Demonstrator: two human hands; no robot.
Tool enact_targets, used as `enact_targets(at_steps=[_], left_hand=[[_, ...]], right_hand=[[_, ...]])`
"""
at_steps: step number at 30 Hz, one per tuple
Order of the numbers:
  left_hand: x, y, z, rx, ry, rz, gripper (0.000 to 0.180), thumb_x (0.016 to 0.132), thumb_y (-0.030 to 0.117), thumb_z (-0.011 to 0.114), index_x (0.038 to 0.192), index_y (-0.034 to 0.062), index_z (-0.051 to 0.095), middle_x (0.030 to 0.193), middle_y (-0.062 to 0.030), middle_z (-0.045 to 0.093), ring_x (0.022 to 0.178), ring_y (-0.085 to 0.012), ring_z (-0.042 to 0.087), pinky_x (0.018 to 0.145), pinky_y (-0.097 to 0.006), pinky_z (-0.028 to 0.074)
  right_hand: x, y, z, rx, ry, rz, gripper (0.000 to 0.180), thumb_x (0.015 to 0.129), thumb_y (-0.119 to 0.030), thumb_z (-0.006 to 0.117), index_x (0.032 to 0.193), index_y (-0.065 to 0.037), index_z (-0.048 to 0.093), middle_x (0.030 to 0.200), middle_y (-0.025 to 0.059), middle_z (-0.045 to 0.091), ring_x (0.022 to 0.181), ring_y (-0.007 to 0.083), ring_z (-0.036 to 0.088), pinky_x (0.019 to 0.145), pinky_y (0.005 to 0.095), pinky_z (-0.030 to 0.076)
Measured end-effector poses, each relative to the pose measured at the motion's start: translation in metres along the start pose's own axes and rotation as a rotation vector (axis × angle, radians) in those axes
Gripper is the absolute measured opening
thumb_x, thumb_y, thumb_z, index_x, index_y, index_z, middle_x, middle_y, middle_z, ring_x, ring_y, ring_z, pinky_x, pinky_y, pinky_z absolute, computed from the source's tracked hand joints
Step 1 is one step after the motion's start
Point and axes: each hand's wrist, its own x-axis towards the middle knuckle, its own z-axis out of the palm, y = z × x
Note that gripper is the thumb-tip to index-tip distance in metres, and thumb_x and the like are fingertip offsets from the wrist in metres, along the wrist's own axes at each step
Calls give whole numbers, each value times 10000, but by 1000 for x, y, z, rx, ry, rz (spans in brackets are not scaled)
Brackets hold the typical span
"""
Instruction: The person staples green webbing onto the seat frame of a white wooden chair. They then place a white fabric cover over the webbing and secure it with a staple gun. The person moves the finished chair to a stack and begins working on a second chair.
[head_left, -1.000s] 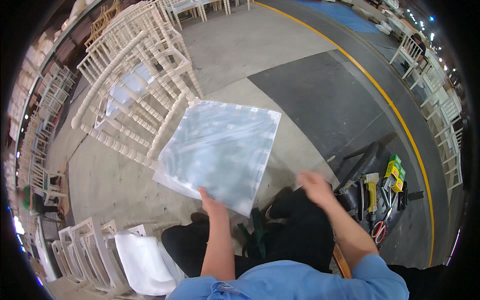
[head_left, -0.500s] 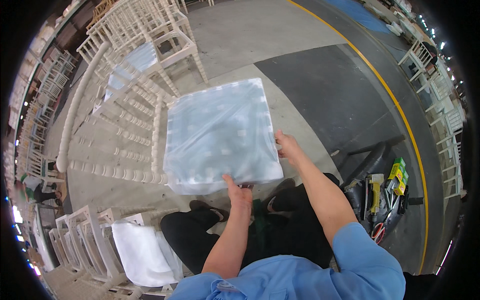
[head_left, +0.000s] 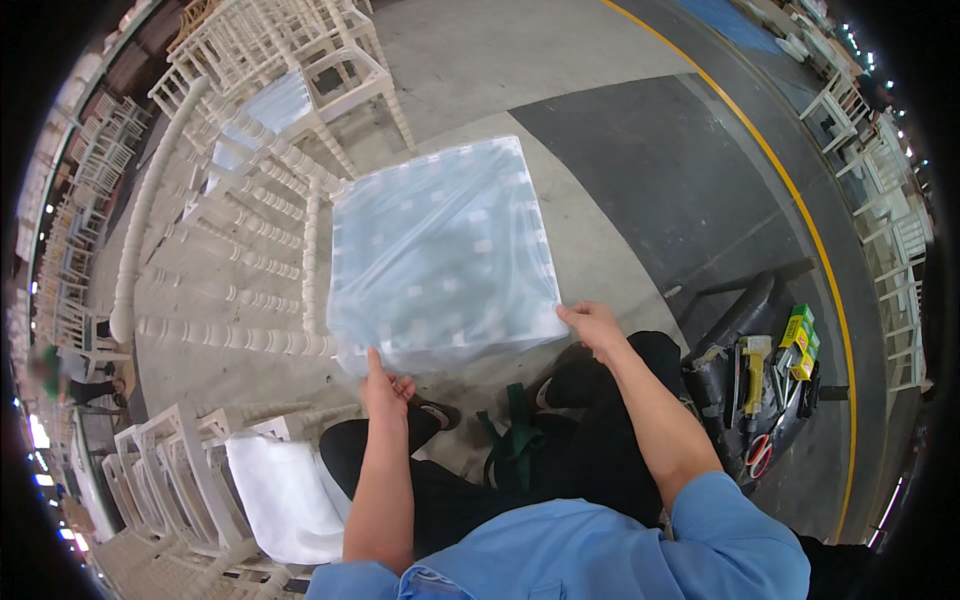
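A cream chair with turned spindles [head_left: 240,343] stands tilted in view before me, its back toward the left. Over its seat lies a translucent whitish cover [head_left: 440,250], with pale square patches showing through and slanting creases across it. My left hand [head_left: 385,392] is at the near left corner, thumb against the cover's edge and fingers curled below it. At the near right corner, my right hand [head_left: 595,328] pinches the cover's edge between thumb and fingers. The underside of the seat is hidden.
To the right, a black stool [head_left: 715,375] carries a yellow-handled tool [head_left: 753,375], red-handled scissors [head_left: 760,455] and a green-yellow box [head_left: 800,340]. White folded cloth [head_left: 285,495] lies on chairs at lower left. More cream chairs [head_left: 350,85] stand behind. A yellow line [head_left: 770,165] crosses the floor.
My left hand has slid left along the near edge to the corner. My right hand has moved down the right side to the near right corner. The cover's near edge sits slightly higher in view.
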Motion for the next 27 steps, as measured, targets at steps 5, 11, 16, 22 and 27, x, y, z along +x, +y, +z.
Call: enact_targets(at_steps=[5, 11, 16, 22, 27], left_hand=[[48, 24, 0, -4, -23, -1, 485, 1040, 423, 716, 1236, 2, 576, 1040, -115, 596, 714, -256, 651, 563, -430, 543], [43, 40, 9, -104, -152, 28, 338, 1044, 201, 612, 1292, -22, 558, 1116, -156, 630, 850, -302, 691, 705, -474, 622], [29, 67, 18, -348, -268, 89, 303, 1044, 156, 548, 1274, -41, 560, 1210, -204, 680, 1097, -379, 740, 956, -598, 649], [-1, 107, 43, -546, -384, 96, 344, 1059, 134, 506, 1340, -63, 530, 1342, -239, 646, 1262, -423, 675, 1074, -634, 584], [-23, 92, 56, -779, -530, 135, 422, 1054, 62, 447, 1458, -57, 482, 1477, -232, 592, 1407, -419, 575, 1180, -631, 498]], right_hand=[[5, -17, 10, 106, -99, 124, 253, 942, -245, 846, 918, -30, 715, 725, 9, 567, 539, 147, 442, 535, 365, 381], [15, -15, -2, 391, -185, 248, 222, 1011, -240, 764, 955, -60, 647, 765, 18, 610, 484, 126, 305, 510, 377, 374], [20, -28, 13, 476, -188, 360, 215, 1033, -268, 740, 1033, -67, 663, 873, 45, 699, 506, 96, 434, 538, 338, 445], [40, -37, 24, 549, -141, 353, 163, 1003, -183, 763, 1076, -62, 680, 876, 62, 704, 577, 117, 584, 564, 330, 506], [35, -24, 15, 692, 38, 235, 318, 953, -57, 773, 1223, -38, 604, 904, 97, 700, 600, 166, 636, 546, 343, 520]])
